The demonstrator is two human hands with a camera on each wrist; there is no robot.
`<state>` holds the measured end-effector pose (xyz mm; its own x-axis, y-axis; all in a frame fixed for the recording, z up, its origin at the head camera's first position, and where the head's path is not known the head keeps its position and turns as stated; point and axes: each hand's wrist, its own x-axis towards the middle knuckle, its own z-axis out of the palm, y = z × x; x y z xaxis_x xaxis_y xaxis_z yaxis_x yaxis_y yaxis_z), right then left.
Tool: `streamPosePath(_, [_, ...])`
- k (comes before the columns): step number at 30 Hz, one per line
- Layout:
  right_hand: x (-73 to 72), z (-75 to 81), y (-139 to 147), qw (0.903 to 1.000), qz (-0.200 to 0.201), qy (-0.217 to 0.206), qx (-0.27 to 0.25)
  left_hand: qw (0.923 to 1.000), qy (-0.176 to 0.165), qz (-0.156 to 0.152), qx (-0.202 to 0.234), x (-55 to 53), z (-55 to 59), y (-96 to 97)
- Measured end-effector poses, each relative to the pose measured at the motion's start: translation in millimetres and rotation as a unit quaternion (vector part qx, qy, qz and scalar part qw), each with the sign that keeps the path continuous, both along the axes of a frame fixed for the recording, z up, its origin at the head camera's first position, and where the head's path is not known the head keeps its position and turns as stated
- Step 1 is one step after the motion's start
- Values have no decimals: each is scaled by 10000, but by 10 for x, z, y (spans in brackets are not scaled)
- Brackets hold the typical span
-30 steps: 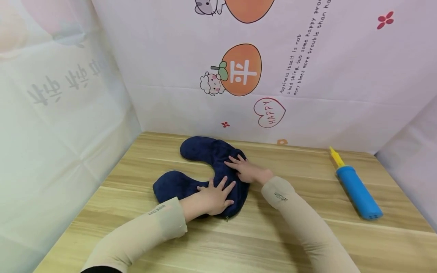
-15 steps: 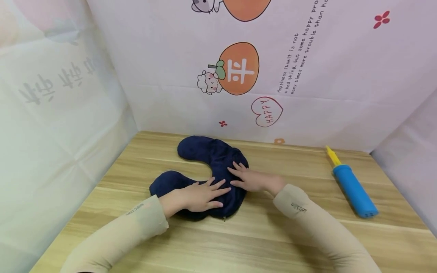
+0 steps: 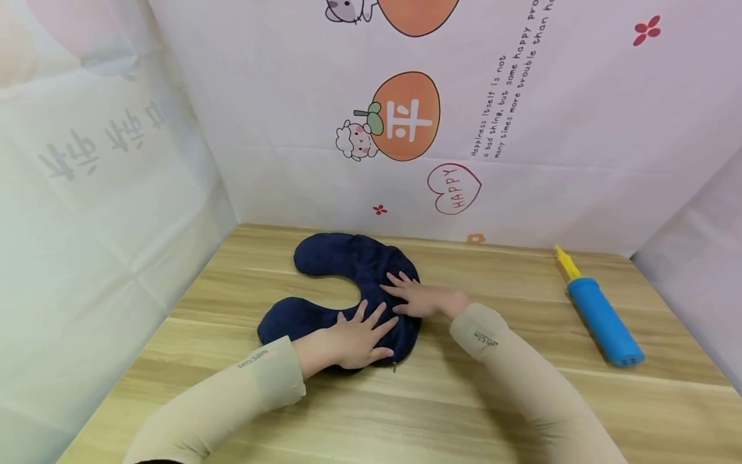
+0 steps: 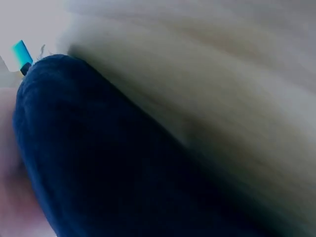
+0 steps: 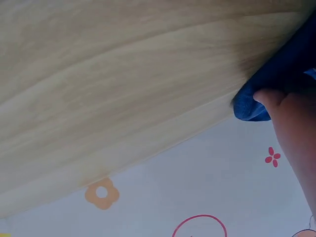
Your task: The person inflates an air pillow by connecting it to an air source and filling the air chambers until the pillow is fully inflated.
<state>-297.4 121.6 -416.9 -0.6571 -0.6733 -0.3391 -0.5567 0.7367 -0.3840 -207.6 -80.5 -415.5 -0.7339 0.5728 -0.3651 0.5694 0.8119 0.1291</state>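
Observation:
A navy U-shaped neck pillow (image 3: 324, 253) lies on the wooden table with its opening facing left. My left hand (image 3: 356, 341) rests spread on the pillow's near part, fingers straight. On the pillow's right-hand curve lies my right hand (image 3: 411, 296), its fingers also spread and extended. A small zipper pull (image 3: 395, 367) shows at the pillow's near edge. The left wrist view is mostly filled by the dark pillow (image 4: 89, 133), with a blurred bit of hand at its left. In the right wrist view the right hand (image 5: 296, 133) touches the pillow's edge (image 5: 252, 109).
A blue hand pump (image 3: 605, 322) with a yellow nozzle (image 3: 567, 262) lies at the right of the wooden table (image 3: 394, 425). White printed cloth (image 3: 278, 116) hangs behind the table, and more cloth hangs at both sides.
Both hands shift about on the pillow, first drawing back toward their own sides, then moving inward again. The pillow's lower lobe shifts slightly. The pump stays put.

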Motion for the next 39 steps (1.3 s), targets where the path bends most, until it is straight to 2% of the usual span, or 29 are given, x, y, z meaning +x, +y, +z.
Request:
streamPosePath(5, [-71,25,-14,9999,-1,0,115,9998,55,176,-21,-3,21,71])
streamPosePath(14, [-89,67,-105,9989,88,248,388,9988,-22,434,-217,-61,26,160])
streamPosePath(21, [-99,4,-120,9975,91,517,473,9974,-210,633,-288,-116,61,199])
streamPosePath(28, [-49,-88,-91,9947,5,881,537,9974,-243,663,-145,-111,54,189])
streamPosePath(32, [-3,-92,-41,9942,-27,983,427,9975,-249,657,-42,-112,70,188])
streamPosePath(39, [42,-85,82,9964,56,845,-1,9977,-333,583,39,-146,80,133])
